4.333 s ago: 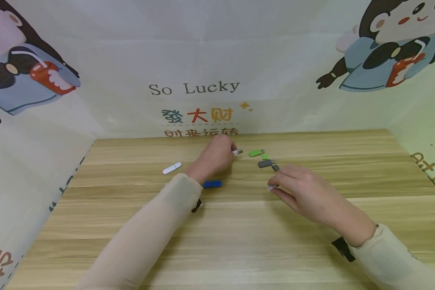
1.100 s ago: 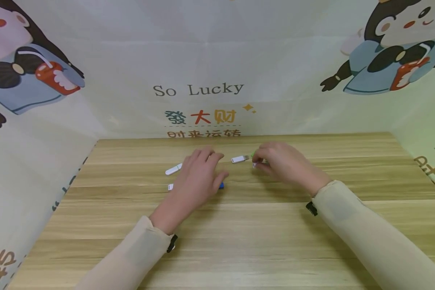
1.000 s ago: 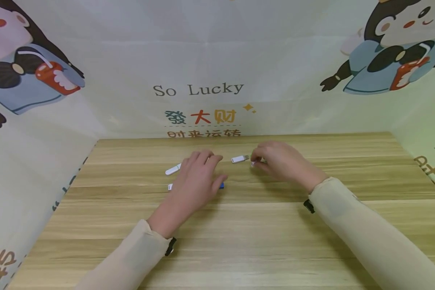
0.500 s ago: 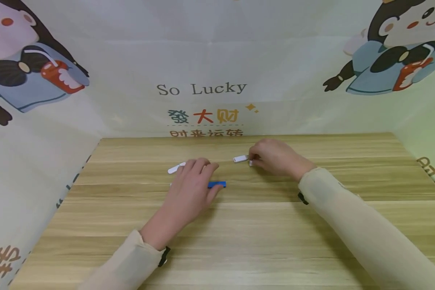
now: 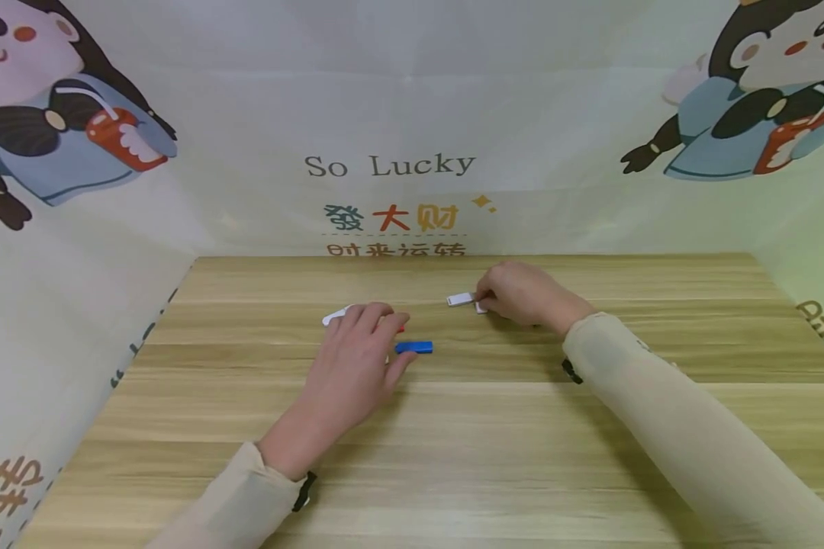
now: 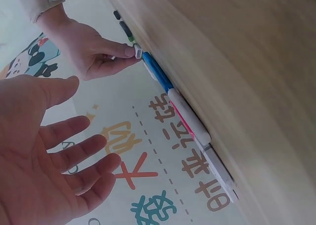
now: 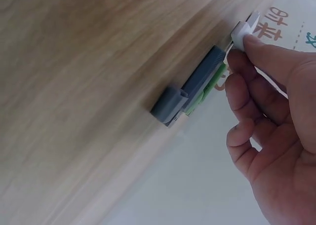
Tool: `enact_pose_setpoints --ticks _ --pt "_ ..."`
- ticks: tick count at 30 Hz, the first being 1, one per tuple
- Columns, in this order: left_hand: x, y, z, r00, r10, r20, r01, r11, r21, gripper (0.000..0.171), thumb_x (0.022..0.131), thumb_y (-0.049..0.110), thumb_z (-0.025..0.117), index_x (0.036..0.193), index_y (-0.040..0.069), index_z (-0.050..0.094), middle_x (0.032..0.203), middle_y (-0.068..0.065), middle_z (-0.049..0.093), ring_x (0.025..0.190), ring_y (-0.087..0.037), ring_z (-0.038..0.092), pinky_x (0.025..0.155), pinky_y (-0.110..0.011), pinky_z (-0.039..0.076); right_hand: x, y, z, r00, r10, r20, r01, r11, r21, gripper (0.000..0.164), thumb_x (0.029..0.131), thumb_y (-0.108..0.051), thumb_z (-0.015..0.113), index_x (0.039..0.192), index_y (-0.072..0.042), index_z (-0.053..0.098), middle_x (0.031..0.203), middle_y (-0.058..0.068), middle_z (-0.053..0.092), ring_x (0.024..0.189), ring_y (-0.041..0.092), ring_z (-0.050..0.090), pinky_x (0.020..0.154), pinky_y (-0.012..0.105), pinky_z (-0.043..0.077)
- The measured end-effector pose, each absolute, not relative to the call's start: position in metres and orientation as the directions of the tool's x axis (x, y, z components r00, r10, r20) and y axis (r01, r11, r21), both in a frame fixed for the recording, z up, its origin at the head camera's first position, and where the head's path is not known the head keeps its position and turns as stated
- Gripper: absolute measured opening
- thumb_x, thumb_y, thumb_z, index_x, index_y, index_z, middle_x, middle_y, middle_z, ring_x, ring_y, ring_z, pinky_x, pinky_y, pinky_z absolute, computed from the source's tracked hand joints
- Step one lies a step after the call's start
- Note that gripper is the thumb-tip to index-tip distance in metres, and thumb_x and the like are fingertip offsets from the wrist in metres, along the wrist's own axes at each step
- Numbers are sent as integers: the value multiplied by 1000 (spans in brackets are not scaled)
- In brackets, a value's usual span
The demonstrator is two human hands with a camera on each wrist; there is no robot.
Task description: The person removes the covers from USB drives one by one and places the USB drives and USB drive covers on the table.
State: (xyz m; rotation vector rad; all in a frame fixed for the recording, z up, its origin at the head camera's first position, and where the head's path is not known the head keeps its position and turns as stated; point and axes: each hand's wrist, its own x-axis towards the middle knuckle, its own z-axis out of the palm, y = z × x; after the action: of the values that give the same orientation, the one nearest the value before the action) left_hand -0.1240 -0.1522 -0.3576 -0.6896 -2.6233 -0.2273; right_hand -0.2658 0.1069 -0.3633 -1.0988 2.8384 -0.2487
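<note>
My right hand (image 5: 522, 293) pinches a small white cap (image 7: 240, 33) between thumb and forefinger, low over the table. Just to its left lies a white USB stick (image 5: 460, 300), whose plug end meets the fingertips in the head view. My left hand (image 5: 353, 358) hovers with loosely spread fingers and an empty palm, as the left wrist view shows. Below and around it are a blue USB stick (image 5: 414, 347), a red piece (image 5: 401, 329) mostly covered by the fingers, and another white stick (image 5: 336, 315).
Past the right hand lie a dark grey USB stick (image 7: 202, 74), its grey cap (image 7: 169, 104) and a green stick (image 7: 210, 89), hidden from the head view. The wooden table (image 5: 453, 457) ends at a printed cloth backdrop (image 5: 398, 99).
The left hand has put down the white USB stick and drawn back left. The right hand has carried the white cap away from me to beside that stick. More of the blue stick shows.
</note>
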Motion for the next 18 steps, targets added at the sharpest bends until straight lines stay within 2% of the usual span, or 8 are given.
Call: enact_pose_setpoints --ticks 18 --pt "-127 -156 -356 -807 414 420 482 873 66 44 93 37 69 126 9 63 120 -6 59 112 -29 52 90 -44 43 -269 106 -362 -745 -665 -49 -638 733 -235 8 93 -17 70 94 -11 76 88 -2 69 79 14 61 74 32 52"
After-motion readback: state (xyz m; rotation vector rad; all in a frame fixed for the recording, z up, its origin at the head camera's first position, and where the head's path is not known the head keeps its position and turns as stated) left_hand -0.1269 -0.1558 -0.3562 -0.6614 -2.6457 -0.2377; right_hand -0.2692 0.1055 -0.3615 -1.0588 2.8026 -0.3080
